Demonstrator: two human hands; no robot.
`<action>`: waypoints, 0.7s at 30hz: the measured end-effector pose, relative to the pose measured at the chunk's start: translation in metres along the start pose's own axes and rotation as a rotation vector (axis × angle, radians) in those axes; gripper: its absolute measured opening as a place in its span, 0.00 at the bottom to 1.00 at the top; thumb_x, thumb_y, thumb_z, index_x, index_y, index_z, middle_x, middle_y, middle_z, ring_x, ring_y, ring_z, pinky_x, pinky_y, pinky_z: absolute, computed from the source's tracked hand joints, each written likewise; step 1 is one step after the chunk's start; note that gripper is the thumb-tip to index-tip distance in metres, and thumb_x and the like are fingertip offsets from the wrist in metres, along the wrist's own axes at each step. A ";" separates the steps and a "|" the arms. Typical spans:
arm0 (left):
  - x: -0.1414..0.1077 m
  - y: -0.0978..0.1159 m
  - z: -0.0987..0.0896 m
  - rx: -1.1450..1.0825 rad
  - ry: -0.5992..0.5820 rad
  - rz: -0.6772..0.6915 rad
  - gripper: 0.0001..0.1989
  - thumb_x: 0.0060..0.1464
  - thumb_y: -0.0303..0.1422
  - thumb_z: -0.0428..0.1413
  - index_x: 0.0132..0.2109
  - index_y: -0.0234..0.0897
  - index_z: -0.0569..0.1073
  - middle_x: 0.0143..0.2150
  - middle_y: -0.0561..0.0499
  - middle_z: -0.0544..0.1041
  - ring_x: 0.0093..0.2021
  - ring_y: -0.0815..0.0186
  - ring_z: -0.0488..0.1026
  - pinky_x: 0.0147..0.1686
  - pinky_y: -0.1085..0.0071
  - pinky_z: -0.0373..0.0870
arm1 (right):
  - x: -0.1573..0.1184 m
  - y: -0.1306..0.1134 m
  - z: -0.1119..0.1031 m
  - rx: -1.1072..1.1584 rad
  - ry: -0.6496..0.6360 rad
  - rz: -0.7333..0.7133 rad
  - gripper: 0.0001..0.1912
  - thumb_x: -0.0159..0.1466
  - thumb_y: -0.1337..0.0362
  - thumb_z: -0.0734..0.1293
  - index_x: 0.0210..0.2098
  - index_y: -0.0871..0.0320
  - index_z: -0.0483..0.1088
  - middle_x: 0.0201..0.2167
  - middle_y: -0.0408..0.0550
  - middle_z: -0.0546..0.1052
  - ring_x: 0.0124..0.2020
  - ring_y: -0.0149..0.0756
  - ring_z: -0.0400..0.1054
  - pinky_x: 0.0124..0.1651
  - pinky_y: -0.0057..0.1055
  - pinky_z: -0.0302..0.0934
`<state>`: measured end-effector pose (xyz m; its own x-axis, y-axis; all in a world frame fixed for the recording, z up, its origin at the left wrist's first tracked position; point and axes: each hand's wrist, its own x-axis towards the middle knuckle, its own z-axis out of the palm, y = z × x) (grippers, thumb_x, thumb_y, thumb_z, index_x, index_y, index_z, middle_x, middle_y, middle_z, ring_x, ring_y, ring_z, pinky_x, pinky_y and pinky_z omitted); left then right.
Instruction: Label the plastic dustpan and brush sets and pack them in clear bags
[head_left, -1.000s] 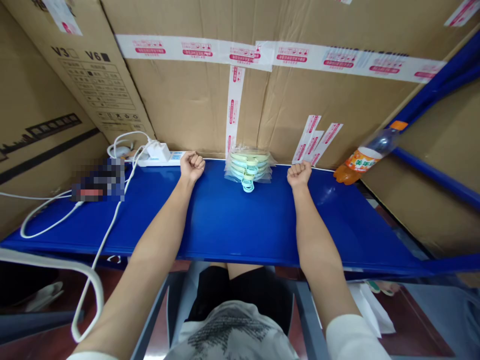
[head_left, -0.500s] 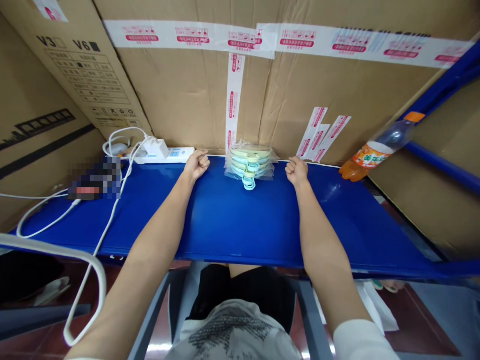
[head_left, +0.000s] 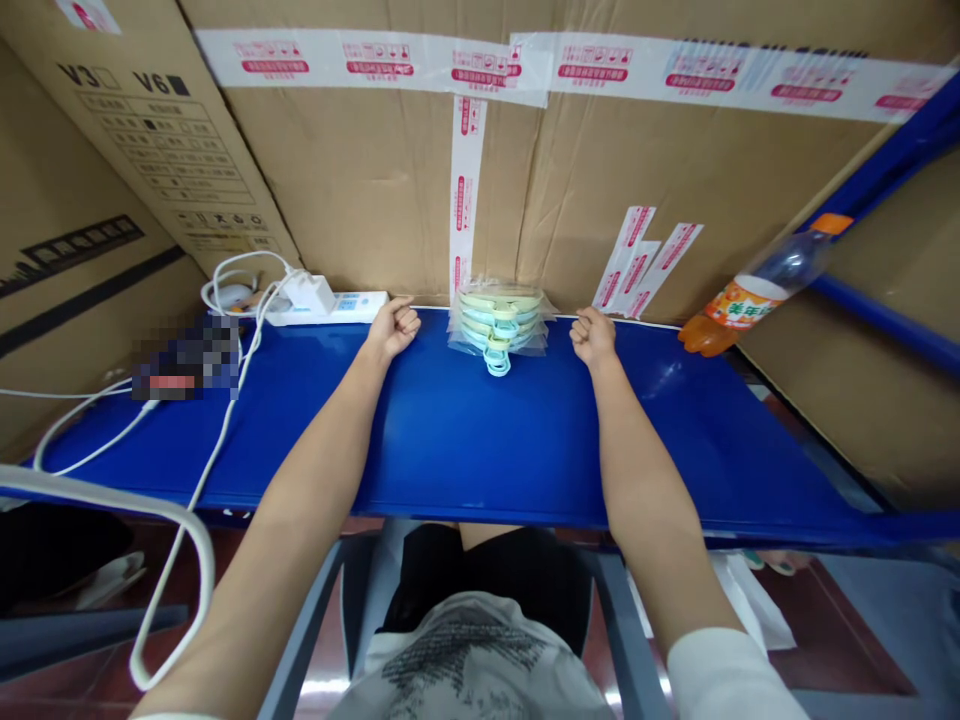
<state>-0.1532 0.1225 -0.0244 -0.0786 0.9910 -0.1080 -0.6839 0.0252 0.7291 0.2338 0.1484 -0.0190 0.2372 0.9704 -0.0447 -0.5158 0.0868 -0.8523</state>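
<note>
On the blue table (head_left: 487, 450), a stack of pale green and light blue items in clear plastic wrapping (head_left: 501, 325) lies near the back edge. Left of the stack rests my left hand (head_left: 395, 328), closed in a loose fist beside a white power strip (head_left: 360, 305), with nothing visible in it. My right hand (head_left: 593, 337) is also curled into a fist, to the right of the stack and apart from it. No object shows in that hand either.
An orange drink bottle (head_left: 739, 300) leans at the back right. White cables (head_left: 217, 450) and a blurred-out object (head_left: 187, 358) are at the left. Cardboard (head_left: 360, 190) stands behind the table, and a blue metal frame (head_left: 892, 325) is on the right.
The view has shifted very slightly. Both hands and the wrapped stack keep their places on the table.
</note>
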 end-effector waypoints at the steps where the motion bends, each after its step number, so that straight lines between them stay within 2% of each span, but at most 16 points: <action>1: 0.000 0.000 0.000 0.003 -0.002 0.005 0.29 0.62 0.20 0.57 0.27 0.42 0.44 0.15 0.63 0.43 0.13 0.76 0.44 0.13 0.76 0.46 | 0.000 0.000 0.000 0.007 0.000 0.003 0.29 0.54 0.77 0.72 0.25 0.52 0.45 0.14 0.26 0.43 0.14 0.21 0.34 0.13 0.20 0.35; 8: -0.001 0.000 0.001 0.049 0.006 0.045 0.31 0.66 0.22 0.56 0.26 0.42 0.43 0.15 0.62 0.43 0.13 0.75 0.44 0.14 0.75 0.49 | -0.001 -0.003 0.002 0.044 -0.004 0.012 0.30 0.55 0.78 0.70 0.25 0.52 0.42 0.13 0.27 0.42 0.14 0.20 0.33 0.13 0.20 0.34; 15: -0.003 0.002 0.003 0.104 0.042 0.069 0.29 0.68 0.23 0.51 0.25 0.42 0.42 0.16 0.60 0.42 0.14 0.73 0.43 0.14 0.74 0.49 | -0.001 -0.002 0.001 -0.020 0.010 -0.015 0.28 0.60 0.77 0.68 0.23 0.52 0.43 0.15 0.28 0.42 0.15 0.22 0.34 0.14 0.21 0.36; 18: -0.004 0.000 0.005 0.158 0.082 0.114 0.28 0.67 0.23 0.51 0.24 0.42 0.43 0.17 0.60 0.42 0.16 0.72 0.43 0.16 0.73 0.50 | -0.001 0.000 0.001 -0.071 0.032 -0.042 0.27 0.61 0.76 0.68 0.23 0.52 0.44 0.15 0.29 0.43 0.15 0.23 0.35 0.15 0.22 0.37; 21: -0.003 -0.007 0.011 0.222 0.181 0.223 0.26 0.65 0.21 0.50 0.24 0.41 0.45 0.18 0.60 0.42 0.17 0.72 0.42 0.18 0.73 0.49 | -0.001 0.005 0.003 -0.136 0.083 -0.093 0.27 0.61 0.74 0.68 0.23 0.51 0.45 0.15 0.29 0.44 0.16 0.24 0.36 0.16 0.24 0.39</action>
<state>-0.1402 0.1213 -0.0224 -0.3487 0.9367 -0.0328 -0.4631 -0.1418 0.8749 0.2284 0.1482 -0.0210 0.3486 0.9373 -0.0005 -0.3741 0.1386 -0.9170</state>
